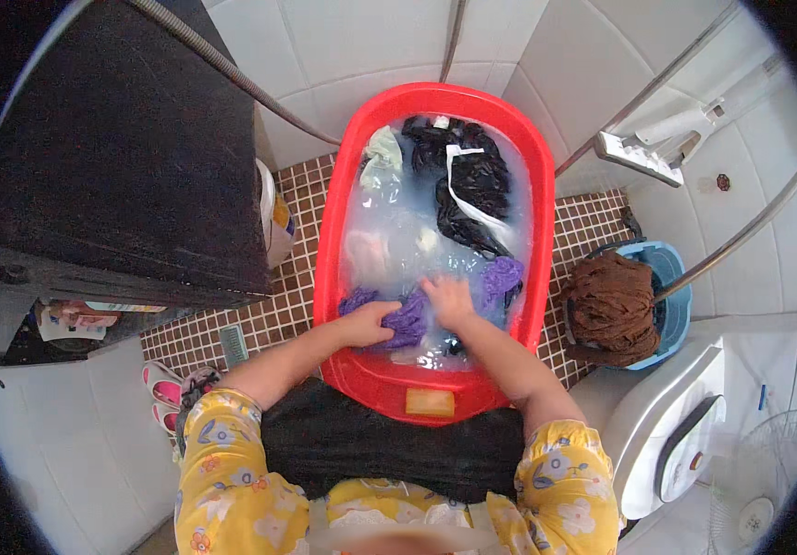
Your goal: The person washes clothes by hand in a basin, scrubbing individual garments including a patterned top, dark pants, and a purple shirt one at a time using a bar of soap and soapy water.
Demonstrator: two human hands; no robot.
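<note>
A red plastic tub (332, 240) holds cloudy, soapy water and soaking clothes. My left hand (368, 324) is closed on a wet purple garment (405, 321) at the tub's near left side. My right hand (451, 302) is low over the water beside that garment, its fingers apart and their tips partly hidden by suds. Just right of it is more purple cloth (502, 277). Farther off float a black garment (486, 190) with a white strip (461, 185) and a pale green cloth (382, 157). A pale pinkish cloth (368, 254) lies at the left.
A yellowish soap bar (430, 402) rests on the tub's near rim. To the right, a blue basket (674, 277) holds a brown cloth (611, 310). A black cabinet (130, 166) stands left, near pink-and-white shoes (165, 393) on the brown tiled floor (301, 199).
</note>
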